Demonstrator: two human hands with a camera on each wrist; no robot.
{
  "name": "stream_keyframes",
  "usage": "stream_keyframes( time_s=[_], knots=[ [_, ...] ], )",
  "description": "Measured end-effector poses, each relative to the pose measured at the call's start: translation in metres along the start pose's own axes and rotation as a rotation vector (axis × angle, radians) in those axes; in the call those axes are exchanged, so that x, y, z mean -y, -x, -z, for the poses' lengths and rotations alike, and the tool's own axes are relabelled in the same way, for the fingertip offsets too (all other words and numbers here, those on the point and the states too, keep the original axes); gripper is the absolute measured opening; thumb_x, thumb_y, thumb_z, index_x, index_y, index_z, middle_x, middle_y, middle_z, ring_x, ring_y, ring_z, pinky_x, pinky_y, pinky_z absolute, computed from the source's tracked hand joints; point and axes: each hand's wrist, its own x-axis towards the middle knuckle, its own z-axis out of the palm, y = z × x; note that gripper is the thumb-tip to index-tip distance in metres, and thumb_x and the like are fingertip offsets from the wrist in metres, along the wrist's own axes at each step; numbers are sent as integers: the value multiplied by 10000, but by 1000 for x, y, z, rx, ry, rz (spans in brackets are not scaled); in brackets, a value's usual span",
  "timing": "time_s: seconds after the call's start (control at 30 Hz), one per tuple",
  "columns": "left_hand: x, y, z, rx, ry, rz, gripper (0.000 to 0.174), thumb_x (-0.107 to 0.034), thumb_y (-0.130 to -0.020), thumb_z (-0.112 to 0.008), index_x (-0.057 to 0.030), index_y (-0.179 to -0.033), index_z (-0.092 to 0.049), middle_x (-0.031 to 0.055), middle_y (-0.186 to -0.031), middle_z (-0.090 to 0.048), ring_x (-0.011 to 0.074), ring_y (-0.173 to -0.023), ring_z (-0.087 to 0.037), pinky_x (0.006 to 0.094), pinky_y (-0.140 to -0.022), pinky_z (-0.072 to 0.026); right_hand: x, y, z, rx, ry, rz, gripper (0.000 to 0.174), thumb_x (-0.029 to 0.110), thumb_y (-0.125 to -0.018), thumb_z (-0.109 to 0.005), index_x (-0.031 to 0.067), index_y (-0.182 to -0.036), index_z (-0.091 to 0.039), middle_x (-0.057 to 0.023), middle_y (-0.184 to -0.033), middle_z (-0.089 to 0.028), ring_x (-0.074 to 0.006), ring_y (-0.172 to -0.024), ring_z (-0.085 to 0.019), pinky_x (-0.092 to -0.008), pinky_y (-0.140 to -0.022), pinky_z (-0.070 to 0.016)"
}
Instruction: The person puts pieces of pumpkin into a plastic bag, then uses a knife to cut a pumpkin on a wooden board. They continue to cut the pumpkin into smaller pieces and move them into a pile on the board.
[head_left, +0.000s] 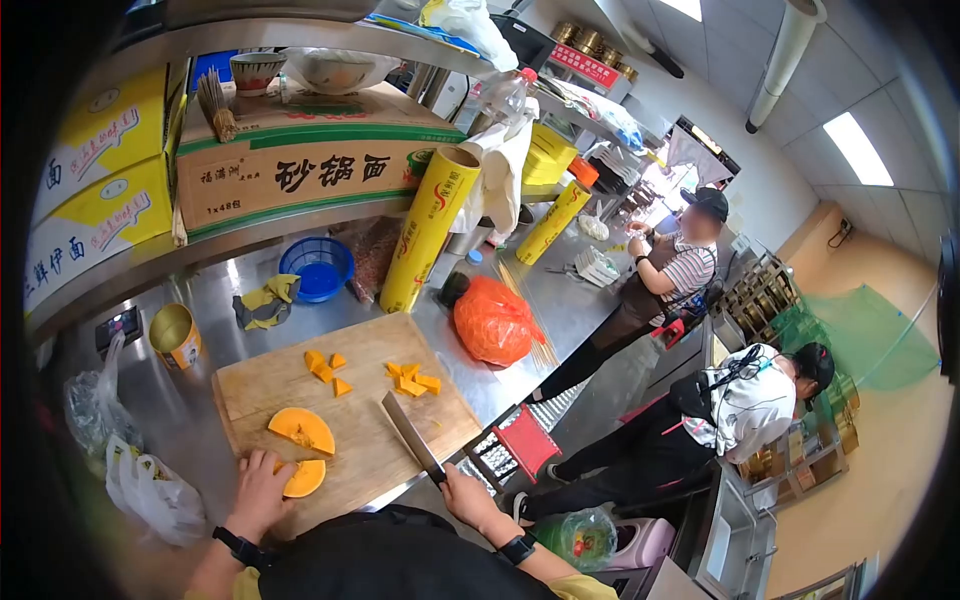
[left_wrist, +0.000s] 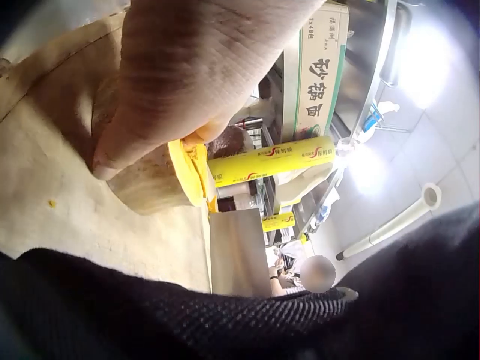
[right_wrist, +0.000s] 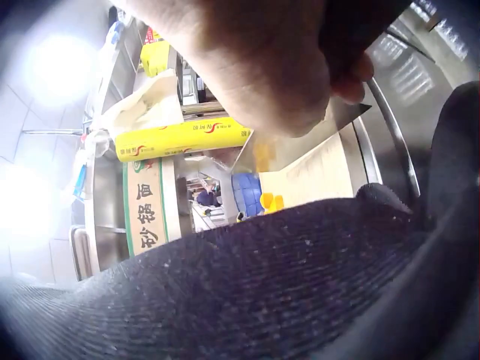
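We've got our left hand (head_left: 262, 492) gripping a pumpkin slice (head_left: 306, 479), lower left of the head view; our right hand (head_left: 468, 498) clutches the knife (head_left: 412, 440) past the board's (head_left: 365, 455) edge, decent bare wood between.

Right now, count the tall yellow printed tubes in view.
2. The nearer tube stands by the far edge of the cutting board; the farther tube is beyond the orange plastic bag. Others may be hidden.

Two orange squash slices (head_left: 306, 430) lie at lower left, cut chunks (head_left: 427, 383) left of centre, a broad-bladed knife (head_left: 412, 437) slanting at lower centre
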Motion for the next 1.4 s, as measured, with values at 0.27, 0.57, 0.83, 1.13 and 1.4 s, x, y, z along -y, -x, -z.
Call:
stream_keyframes(
  time_s=[0.27,0.57,0.83,1.13,1.4],
  knots=[
    [16,19,-3,-303,105,1,521,-199,-574,-854,-83,-1035,-640,112,-1079,-547,328,-1054,-496,445,-921,-414,-2,3,-12,-71,-100,-22,274,159,-922,-581,-5,-1104,-459,-291,-775,-632,-482,-769,-618,-549,-679,-481],
    [73,-51,18,-637,182,270,647,-87,-536,-878,-61,-1110,-581,124,-1128,-533,353,-1079,-503,436,-937,-435,17,6,-5,-41,-14,-69,220,159,-925,-550,31,-1071,-446,-297,-783,-629,-494,-783,-619,-569,-699,-489],
    [106,-81,-17,-486,18,355,583,-119,-715,-792,-73,-1245,-554,120,-1253,-523,350,-1187,-486,451,-1013,-412,17,8,-8,-54,-57,-112,222,187,-934,-541,40,-1068,-442,-284,-790,-633,-487,-783,-618,-584,-701,-469],
    [42,-80,-12,-115,197,-67,571,-143,-798,-733,-55,-1319,-517,148,-1312,-529,343,-1210,-511,415,-1011,-437,21,6,-4,-40,-22,-92,193,166,-930,-494,29,-1058,-454,-276,-790,-639,-480,-761,-620,-581,-683,-468],
    [33,-83,-19,-42,265,46,556,-169,-813,-731,-73,-1316,-514,159,-1226,-546,357,-1159,-530,434,-968,-461,20,6,-2,-26,-41,-122,206,174,-925,-515,29,-1058,-454,-278,-831,-646,-477,-806,-630,-572,-722,-488]
  ],
)
